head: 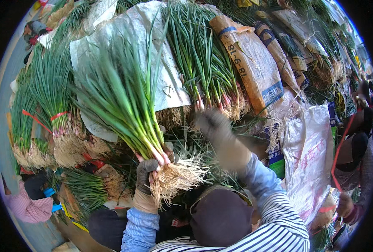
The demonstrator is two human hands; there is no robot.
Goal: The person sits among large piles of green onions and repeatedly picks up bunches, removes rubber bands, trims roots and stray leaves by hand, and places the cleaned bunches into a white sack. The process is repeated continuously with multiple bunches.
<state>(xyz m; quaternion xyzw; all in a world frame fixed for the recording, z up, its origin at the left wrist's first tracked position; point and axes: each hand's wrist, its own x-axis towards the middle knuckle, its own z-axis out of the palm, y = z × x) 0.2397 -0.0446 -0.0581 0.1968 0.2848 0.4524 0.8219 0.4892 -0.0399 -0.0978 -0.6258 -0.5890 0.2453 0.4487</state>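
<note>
My left hand [147,174], in a dark-palmed work glove, grips a thick bunch of green garlic [139,126] near its pinkish stem bases. Long leaves fan up and away, blurred at the tips, and pale roots [177,179] hang to the right of the glove. My right hand [213,126], gloved too, is blurred by motion just below a row of loose green garlic [205,69]. Its fingers cannot be made out, nor whether they touch the nearest stem. A white woven sheet [170,85] lies behind the held bunch.
Bunches tied with red tape [59,116] stand at left; another bunch [89,186] lies lower left. Printed paper sacks [252,63] cover plants at right, beside a white woven sack [310,160]. A dark cap [221,217] fills the bottom middle. Other people [356,151] sit at right.
</note>
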